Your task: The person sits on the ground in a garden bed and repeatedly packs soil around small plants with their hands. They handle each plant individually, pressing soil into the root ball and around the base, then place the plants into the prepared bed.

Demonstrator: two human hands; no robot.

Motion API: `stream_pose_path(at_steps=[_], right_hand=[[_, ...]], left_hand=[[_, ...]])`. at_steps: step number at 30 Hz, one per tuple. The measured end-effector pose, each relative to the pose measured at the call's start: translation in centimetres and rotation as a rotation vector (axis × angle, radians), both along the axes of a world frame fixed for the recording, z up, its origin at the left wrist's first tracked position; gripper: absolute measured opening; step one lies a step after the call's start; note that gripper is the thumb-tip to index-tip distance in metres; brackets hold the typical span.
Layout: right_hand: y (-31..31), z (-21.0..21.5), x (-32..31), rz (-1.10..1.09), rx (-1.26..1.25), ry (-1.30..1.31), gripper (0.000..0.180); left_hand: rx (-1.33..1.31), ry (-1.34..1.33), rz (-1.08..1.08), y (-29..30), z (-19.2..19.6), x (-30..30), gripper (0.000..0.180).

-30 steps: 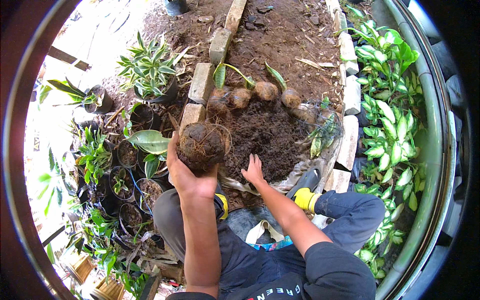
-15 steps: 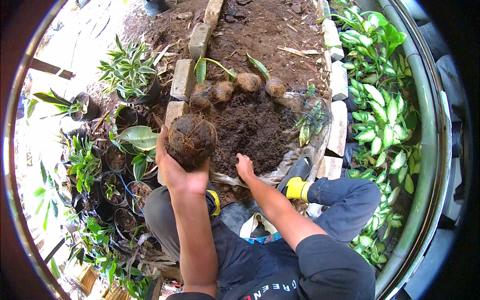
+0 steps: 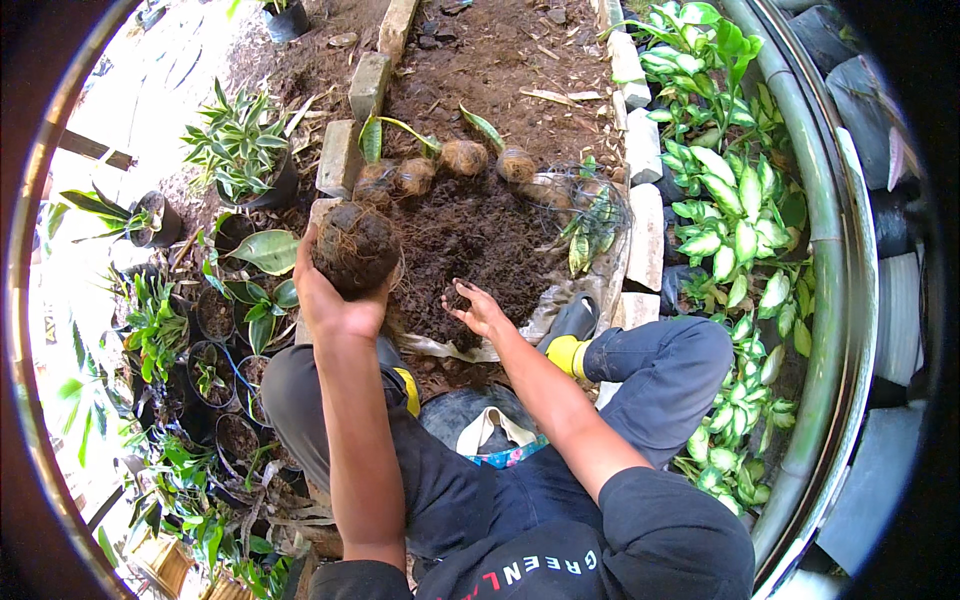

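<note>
A large round ball of dark soil wrapped in brown fibre rests in my left hand, whose palm and fingers cup it from below and the left. A broad green leaf shows just left of the ball; whether it grows from it I cannot tell. My right hand hovers over the near part of a dark, loose soil heap, palm turned up and fingers apart. Dirt marks its fingertips. Beyond the heap, several smaller fibre-wrapped balls lie in a curved row, some with an upright snake plant leaf.
Under the soil lies a pale sheet. Brick edging runs along both sides. Potted plants crowd the left; variegated leafy plants and a bamboo pole line the right. A tangle of clear string sits by the right bricks.
My right hand has lifted from the soil and turned palm up, its fingers spreading. The ball stays in my left hand. The whole view has shifted slightly.
</note>
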State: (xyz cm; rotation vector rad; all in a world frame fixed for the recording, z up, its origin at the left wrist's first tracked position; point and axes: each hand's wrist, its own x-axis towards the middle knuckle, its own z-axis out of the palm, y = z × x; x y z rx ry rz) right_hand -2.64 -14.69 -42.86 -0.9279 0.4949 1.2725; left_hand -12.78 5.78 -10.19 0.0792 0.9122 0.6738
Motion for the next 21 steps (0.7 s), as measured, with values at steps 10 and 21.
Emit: stream_pose_path(at_steps=[10, 21], right_hand=[[0.2, 4.9, 1.2, -0.047, 0.027, -0.167, 0.017], [1.0, 17.2, 6.3, -0.059, 0.190, -0.175, 0.017]], left_hand=[[-0.012, 0.072, -0.033, -0.4, -0.4, 0.4, 0.038], [-0.055, 0.023, -0.103, -1.7, -1.5, 1.5, 0.042]])
